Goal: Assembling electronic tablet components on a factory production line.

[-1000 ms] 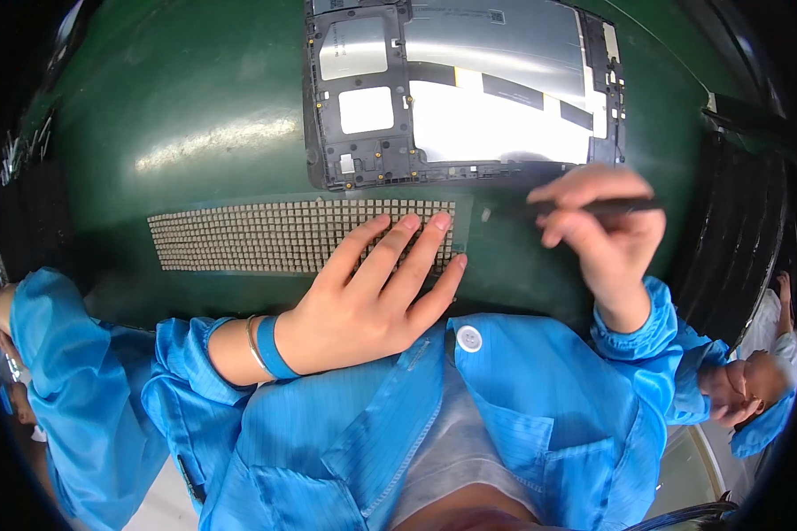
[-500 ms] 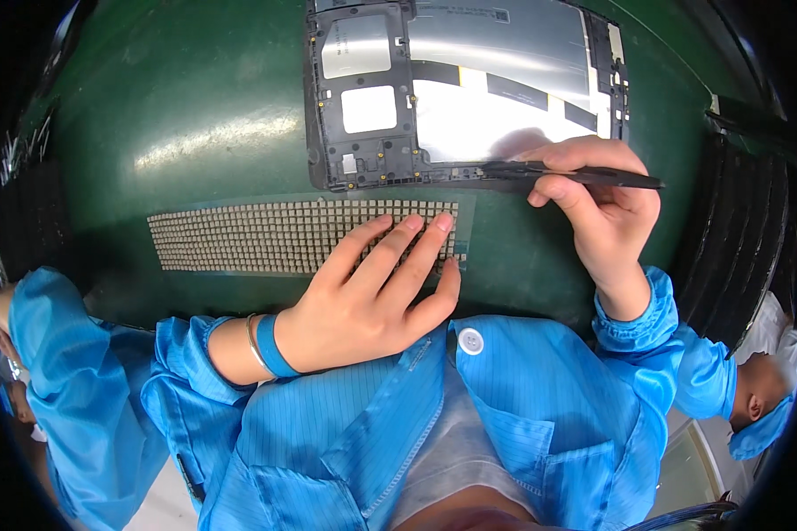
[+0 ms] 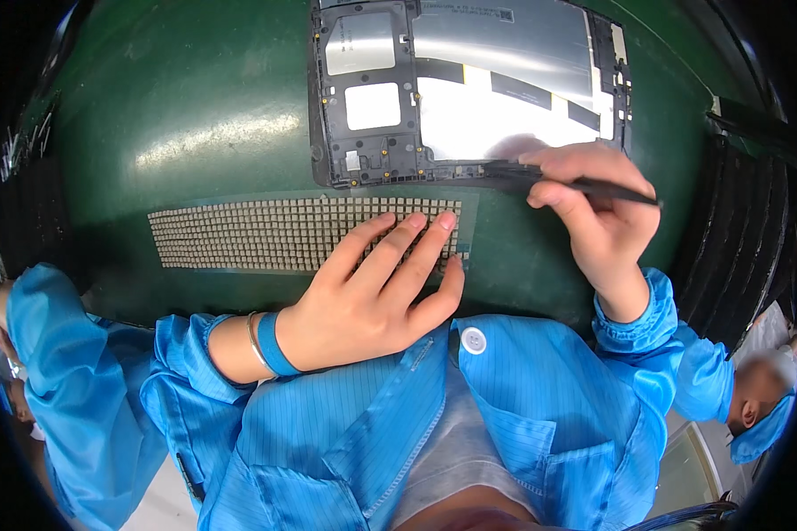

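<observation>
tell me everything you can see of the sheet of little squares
The sheet of little squares is a long, flat strip of clear-looking film bearing tight rows of small, beige-grey pieces; a bluish bare patch shows at its right end. It lies crosswise on the green table, just nearer than the black-framed panel. The left hand rests over its right part.

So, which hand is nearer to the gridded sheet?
Left. The left hand touches the sheet near its right end; the right hand is beyond that end, holding a dark tool.
</observation>
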A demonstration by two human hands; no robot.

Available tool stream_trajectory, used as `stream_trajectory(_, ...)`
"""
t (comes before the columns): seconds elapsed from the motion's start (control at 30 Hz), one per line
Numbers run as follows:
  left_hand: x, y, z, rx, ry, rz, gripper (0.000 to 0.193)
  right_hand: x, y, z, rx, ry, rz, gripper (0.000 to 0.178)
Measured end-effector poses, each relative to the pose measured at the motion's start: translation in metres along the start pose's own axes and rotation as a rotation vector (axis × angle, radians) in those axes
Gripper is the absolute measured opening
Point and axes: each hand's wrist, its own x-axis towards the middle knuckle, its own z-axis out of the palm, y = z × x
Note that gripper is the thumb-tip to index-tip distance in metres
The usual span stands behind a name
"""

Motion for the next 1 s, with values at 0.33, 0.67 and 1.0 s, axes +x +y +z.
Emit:
stream_trajectory(0.33, 0.001, -0.001, 0.000, -0.001, -0.014, 0.016, 0.020, -0.041, -0.018, 0.011, 0.196, -0.002, 0.330, 0.022)
stream_trajectory(0.67, 0.001, -0.002, -0.003, 0.032, -0.048, 0.038, 0.026, -0.041, -0.015, 0.019, 0.009, -0.092, 0.188, 0.022)
stream_trajectory(1.0, 0.006, -0.002, -0.005, 0.026, -0.035, 0.064, 0.022, -0.039, -0.019, 0.010, 0.370, -0.037, 0.461, 0.015)
